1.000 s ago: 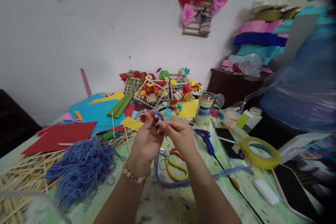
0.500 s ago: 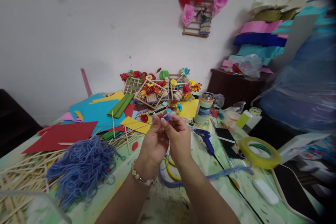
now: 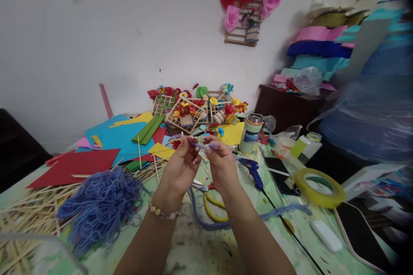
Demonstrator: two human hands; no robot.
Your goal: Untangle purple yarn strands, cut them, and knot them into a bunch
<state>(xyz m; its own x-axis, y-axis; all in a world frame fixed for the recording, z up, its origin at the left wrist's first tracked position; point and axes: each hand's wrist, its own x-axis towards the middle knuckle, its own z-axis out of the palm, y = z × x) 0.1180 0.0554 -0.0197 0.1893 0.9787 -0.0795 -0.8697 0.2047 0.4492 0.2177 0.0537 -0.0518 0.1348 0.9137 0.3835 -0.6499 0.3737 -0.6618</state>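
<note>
In the head view, the person's left hand (image 3: 176,172) and right hand (image 3: 222,163) are raised over the table (image 3: 196,253), a little apart; a short piece of blue yarn (image 3: 199,145) spans the gap between their fingertips; the left thumb and fingers are pinched together on one end, the right thumb and fingers on the other; how tightly they grip cannot be told. Below the hands lie the scissors (image 3: 217,217), yellow-handled, partly hidden by the right forearm; a loose blue strand (image 3: 280,212) curves around them and passes behind that forearm toward the right. To the left sits a tangled blue heap (image 3: 100,206), beside scattered sticks (image 3: 29,219); behind it lies a red sheet (image 3: 79,167), with a blue sheet (image 3: 125,137) farther back. On the right are the glue gun (image 3: 253,172), its cable running toward the near edge, the flask (image 3: 250,134), standing upright, and the tape roll (image 3: 298,180), lying flat near a phone (image 3: 361,234); small stick frames (image 3: 185,114) with paper flowers stand against the wall (image 3: 97,30).
</note>
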